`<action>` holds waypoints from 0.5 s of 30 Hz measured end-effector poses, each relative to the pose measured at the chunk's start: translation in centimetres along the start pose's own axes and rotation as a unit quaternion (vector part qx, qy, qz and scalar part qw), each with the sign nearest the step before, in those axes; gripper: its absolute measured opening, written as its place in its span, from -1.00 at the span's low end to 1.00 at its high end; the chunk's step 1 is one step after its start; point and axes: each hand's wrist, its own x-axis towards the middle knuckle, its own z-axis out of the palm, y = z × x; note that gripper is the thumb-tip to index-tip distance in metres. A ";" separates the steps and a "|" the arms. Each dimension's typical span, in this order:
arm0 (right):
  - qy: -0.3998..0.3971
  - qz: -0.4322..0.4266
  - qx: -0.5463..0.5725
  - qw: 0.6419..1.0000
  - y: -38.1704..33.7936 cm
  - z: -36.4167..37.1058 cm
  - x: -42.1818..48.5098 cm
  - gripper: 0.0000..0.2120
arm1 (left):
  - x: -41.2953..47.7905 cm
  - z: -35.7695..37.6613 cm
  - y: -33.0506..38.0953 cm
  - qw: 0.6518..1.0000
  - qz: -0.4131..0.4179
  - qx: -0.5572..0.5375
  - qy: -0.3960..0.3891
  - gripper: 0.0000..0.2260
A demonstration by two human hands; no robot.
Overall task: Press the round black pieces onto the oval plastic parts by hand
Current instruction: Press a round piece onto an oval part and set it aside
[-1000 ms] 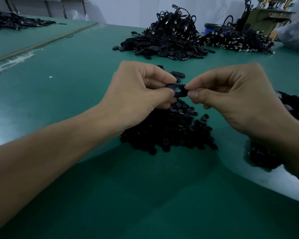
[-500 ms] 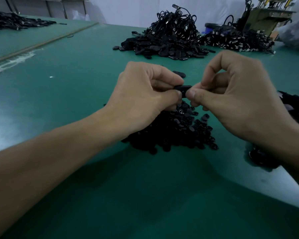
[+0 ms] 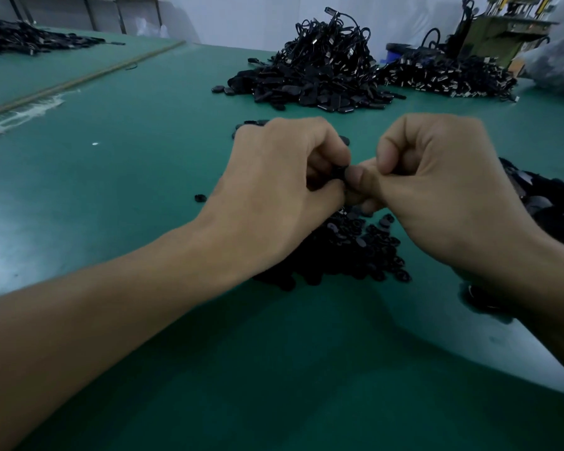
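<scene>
Head-worn wide-angle view. The camera is looking forward and down across the green bench [image 3: 137, 164], toward its far edge, and is sitting close above the left hand [image 3: 274, 180] and right hand [image 3: 443, 187] at mid-frame.

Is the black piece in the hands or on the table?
In hands: left hand and right hand pinch the black piece between them.

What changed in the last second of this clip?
The left hand and right hand closed together, fingers curling tighter round the black piece; it showed plainly between them before and is now nearly hidden. Neither let go. The near pile and far heap stayed put.
</scene>
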 end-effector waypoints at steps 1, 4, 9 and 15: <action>-0.011 0.007 0.032 0.999 -0.1 0.1 0.0 -0.65 | 0.1 -0.1 -0.1 1.000 0.004 0.013 0.007 -0.88; -0.055 0.018 0.114 0.992 -0.6 0.2 -0.2 -0.73 | 0.4 -0.6 -0.5 0.999 0.001 0.035 0.016 -0.90; -0.129 0.041 0.191 0.972 -0.7 -0.2 -0.1 -0.84 | 0.4 -0.6 -0.8 0.999 0.000 0.049 0.010 -0.89; -0.129 0.005 0.113 0.985 0.0 -0.5 0.2 -0.82 | 0.7 -0.7 -1.2 0.999 -0.003 0.040 -0.008 -0.88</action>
